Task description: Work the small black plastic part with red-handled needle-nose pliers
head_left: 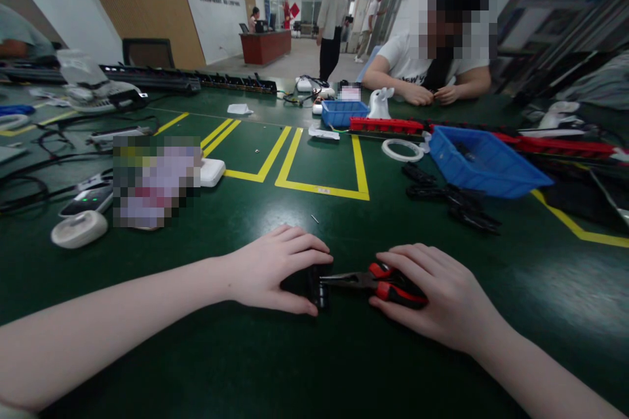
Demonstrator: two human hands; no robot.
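Observation:
My left hand is closed around a small black part, thumb at its near end and fingers at its far end. The part lies low over the green table; whether it touches the surface I cannot tell. In my right hand are needle-nose pliers with red and black handles. Their jaws point left and meet the black part, near a small shiny piece on it. Just beyond my hands a thin metal pin lies on the table.
A blue bin, black cables and a white ring are at the right. A phone, a white mouse and a white box lie left. Yellow tape marks the table. Another person sits opposite.

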